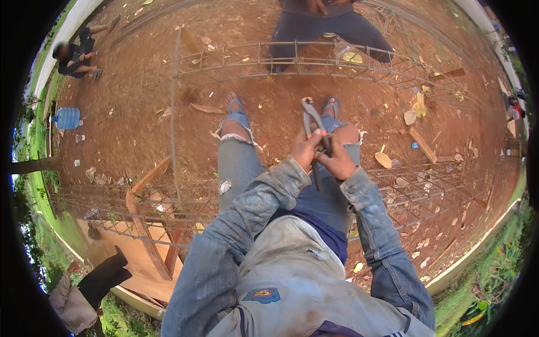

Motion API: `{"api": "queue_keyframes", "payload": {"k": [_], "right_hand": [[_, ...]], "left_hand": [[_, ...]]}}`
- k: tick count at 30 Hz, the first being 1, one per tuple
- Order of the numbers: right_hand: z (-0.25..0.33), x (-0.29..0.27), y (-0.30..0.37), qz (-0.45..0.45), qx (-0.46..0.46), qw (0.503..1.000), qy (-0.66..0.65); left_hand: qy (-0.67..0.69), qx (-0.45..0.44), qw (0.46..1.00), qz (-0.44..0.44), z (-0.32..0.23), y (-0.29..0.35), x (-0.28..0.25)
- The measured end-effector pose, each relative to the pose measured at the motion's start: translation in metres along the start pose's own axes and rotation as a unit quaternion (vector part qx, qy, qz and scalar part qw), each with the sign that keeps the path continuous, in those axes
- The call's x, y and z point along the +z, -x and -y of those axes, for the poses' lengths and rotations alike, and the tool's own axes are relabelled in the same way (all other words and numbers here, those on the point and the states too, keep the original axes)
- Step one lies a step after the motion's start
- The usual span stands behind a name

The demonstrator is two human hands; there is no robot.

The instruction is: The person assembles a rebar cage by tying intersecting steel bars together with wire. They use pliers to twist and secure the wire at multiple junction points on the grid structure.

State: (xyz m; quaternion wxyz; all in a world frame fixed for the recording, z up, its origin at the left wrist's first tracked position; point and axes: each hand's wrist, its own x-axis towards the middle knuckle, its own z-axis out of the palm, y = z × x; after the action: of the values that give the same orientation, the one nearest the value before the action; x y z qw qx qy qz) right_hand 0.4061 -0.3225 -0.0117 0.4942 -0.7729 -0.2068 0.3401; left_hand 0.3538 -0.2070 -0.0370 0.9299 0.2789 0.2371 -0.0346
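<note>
The left hand [305, 150] and the right hand [340, 162] were drawn close together above the lap, both with bent fingers closed about a pair of metal pincers [306, 119]; the undersides of the grips were hidden, so how tightly each one pressed could not be told. The pincers pointed away from the body, their head uppermost and reddish patches showing on the handles beside the fingers. A thin dark rod [317, 178] stuck out below the hands, and whether it belonged to the tool was unclear. Around them were the worn denim sleeves, then the torn jeans [236, 168] with both knees bare, and sandals [332, 105] on the reddish soil [135, 135]. Just past the feet, a long cage of steel bars [297, 73] ran from side to side, with a seated person in dark trousers [331, 33] beyond it. More barwork [426, 194] lay low to the right. On the left, a wooden post [143, 224] leaned near a plywood sheet [126, 269]. Farther out were a blue water jug [68, 118], a person seated on the ground [78, 59] and another person in dark trousers and a pale top [92, 289].
</note>
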Motion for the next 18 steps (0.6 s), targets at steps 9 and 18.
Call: {"api": "queue_keyframes", "payload": {"k": [9,18], "right_hand": [[-0.024,0.115,-0.13,0.004,0.061,0.985,0.161],[-0.084,0.115,-0.231,0.151,0.173,0.971,-0.074]], "left_hand": [[-0.204,-0.094,0.955,-0.196,-0.103,-0.084,-0.128],[-0.262,-0.167,0.946,-0.092,-0.122,-0.175,-0.189]]}}
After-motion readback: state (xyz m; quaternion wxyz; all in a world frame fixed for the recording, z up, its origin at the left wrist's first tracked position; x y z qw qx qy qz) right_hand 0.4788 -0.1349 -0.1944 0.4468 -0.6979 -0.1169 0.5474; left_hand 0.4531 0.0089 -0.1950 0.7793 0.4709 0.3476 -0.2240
